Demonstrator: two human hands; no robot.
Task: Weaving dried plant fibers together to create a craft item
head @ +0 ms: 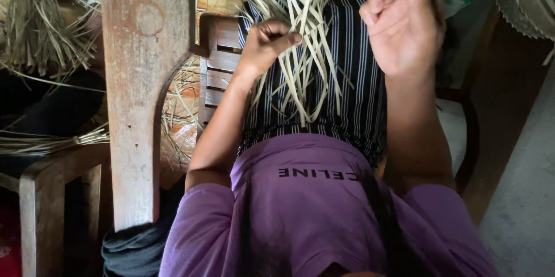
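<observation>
Upper centre: our left hand [267,43] pinches strips [303,51], long axis running top to bottom. Right hand [404,20] fisted just right of strips, grip contents unclear; left hand nearer.

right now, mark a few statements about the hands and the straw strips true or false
1. The left hand pinches pale straw strips. True.
2. The right hand lies flat and open on the lap. False: it is raised and curled shut, though what it grips cannot be seen.
3. The strips hang in front of a striped dark cloth. True.
4. The shirt is green. False: it is purple.
5. A worn wooden plank stands beside the left arm. True.
</observation>
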